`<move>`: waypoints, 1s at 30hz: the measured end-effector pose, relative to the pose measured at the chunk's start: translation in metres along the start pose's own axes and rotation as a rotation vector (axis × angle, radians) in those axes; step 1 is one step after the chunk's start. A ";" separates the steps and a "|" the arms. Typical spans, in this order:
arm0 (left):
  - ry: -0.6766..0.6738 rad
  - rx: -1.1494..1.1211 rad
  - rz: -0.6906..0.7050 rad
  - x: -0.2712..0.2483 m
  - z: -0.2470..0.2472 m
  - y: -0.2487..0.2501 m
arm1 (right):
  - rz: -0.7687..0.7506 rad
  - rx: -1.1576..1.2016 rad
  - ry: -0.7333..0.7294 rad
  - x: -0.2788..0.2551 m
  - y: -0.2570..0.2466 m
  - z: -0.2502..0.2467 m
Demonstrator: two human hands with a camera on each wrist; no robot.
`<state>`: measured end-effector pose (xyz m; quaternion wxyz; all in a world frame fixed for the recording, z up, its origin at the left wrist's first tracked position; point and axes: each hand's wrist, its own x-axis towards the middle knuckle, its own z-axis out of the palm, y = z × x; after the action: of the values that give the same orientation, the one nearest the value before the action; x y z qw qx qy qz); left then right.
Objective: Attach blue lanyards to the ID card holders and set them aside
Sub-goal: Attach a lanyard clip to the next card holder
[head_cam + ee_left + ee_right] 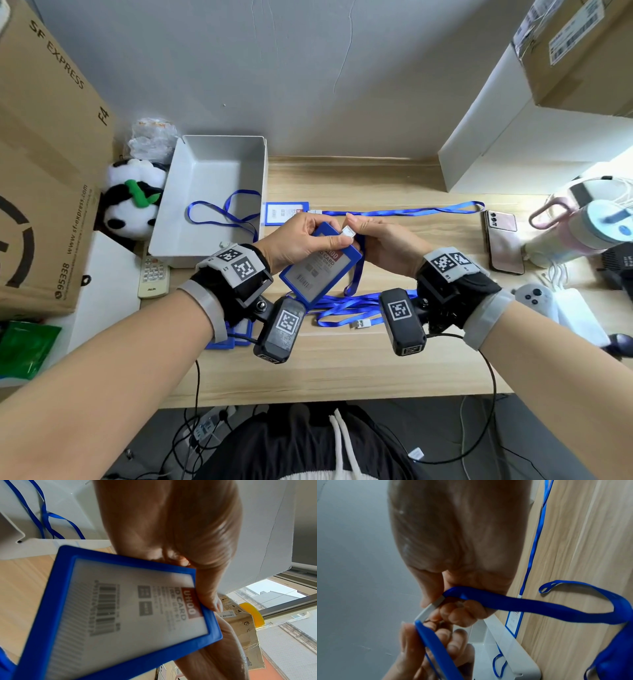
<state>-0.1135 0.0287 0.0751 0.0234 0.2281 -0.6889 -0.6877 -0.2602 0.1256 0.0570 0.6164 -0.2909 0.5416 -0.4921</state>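
My left hand (pixel 308 236) grips the top end of a blue ID card holder (pixel 317 274) above the desk; its barcode face fills the left wrist view, holder (pixel 120 615). My right hand (pixel 373 240) pinches the white clip (pixel 348 232) of a blue lanyard (pixel 530 605) against the holder's top edge (pixel 435 646). The strap trails down to a heap of blue lanyards (pixel 346 306) on the desk. Another holder with its lanyard (pixel 404 209) lies stretched out behind my hands. More holders (pixel 236 334) lie under my left wrist.
A white bin (pixel 212 192) at the back left holds one blue lanyard (pixel 222 212). A phone (pixel 503 240), a bottle (pixel 582 229) and cables crowd the right. A remote (pixel 153 275), a plush panda (pixel 132 202) and cardboard boxes stand on the left.
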 end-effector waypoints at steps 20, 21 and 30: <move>0.097 0.186 0.050 0.004 -0.001 -0.006 | 0.040 -0.289 0.066 -0.004 -0.017 0.008; 0.097 0.189 0.062 0.004 -0.001 -0.006 | 0.068 -0.261 0.072 -0.005 -0.017 0.009; 0.094 0.034 -0.031 0.008 -0.004 -0.005 | 0.039 -0.443 0.195 -0.001 -0.030 0.008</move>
<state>-0.1179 0.0223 0.0685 0.0411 0.2711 -0.6948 -0.6649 -0.2614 0.1145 0.0863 0.4916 -0.3597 0.6988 -0.3751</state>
